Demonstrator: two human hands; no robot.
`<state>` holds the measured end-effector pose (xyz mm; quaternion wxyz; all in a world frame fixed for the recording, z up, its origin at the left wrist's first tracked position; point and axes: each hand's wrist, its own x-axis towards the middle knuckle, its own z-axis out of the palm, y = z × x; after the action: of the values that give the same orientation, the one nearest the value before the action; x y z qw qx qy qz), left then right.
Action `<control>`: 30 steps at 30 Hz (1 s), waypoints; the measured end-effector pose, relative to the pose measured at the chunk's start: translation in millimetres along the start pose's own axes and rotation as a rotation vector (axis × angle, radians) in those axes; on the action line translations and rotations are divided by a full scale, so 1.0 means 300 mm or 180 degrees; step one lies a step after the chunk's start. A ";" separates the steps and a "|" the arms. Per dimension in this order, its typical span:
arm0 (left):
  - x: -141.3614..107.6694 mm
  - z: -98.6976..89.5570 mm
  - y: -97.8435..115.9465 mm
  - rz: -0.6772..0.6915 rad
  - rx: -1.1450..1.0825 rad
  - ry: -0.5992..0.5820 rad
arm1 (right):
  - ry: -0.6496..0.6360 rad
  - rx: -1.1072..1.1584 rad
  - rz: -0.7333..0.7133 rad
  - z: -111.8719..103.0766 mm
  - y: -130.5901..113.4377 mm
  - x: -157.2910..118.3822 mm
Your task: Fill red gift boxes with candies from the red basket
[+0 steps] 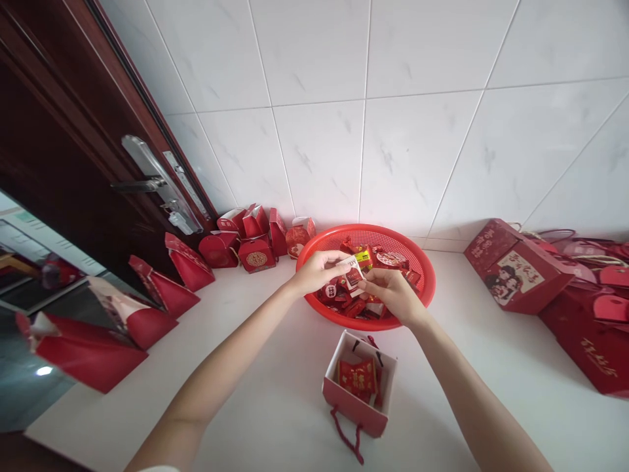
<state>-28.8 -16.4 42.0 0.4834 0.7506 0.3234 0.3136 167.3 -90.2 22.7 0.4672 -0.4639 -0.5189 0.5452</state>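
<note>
Above the red plastic basket (427, 278), my left hand (318, 270) and my right hand (392, 294) both pinch a small white and red candy packet (352, 278). Red-wrapped sweets (388, 259) fill the basket below, partly covered by my hands. Closer to me stands an open pink-red gift box (358, 410) with a white inside and a dark red rope handle. Inside it lies a red packet with gold print (357, 378).
Several small red boxes (258, 254) stand by the wall, and red paper bags (105, 347) line the table's left edge. A larger red gift box (514, 269) and red bags (584, 334) are at the right. A dark door (63, 118) borders the left.
</note>
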 end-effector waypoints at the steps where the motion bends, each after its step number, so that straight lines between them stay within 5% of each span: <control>1: 0.003 0.001 0.000 -0.0004 -0.0008 -0.0047 | -0.0004 -0.0018 -0.0018 0.000 -0.001 0.000; 12: 0.041 0.013 -0.011 0.0025 -0.0158 -0.0054 | 0.0271 -0.0195 -0.0076 0.001 0.003 0.002; 19: 0.063 -0.059 -0.016 -0.0051 0.1168 0.0782 | 0.0629 -0.0246 -0.0509 -0.018 0.031 0.030; 26: 0.080 -0.059 -0.018 -0.0466 0.1855 0.0296 | -0.0343 -0.2540 -0.0374 0.013 0.029 0.020; 30: 0.095 -0.046 -0.029 -0.0622 0.1878 0.0007 | -0.0481 -0.3515 -0.0089 0.036 0.014 0.017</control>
<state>-24.3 16.2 43.0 0.2722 0.8235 0.4716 0.1590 155.8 -86.7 18.7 0.1234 -0.5925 -0.7656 0.2178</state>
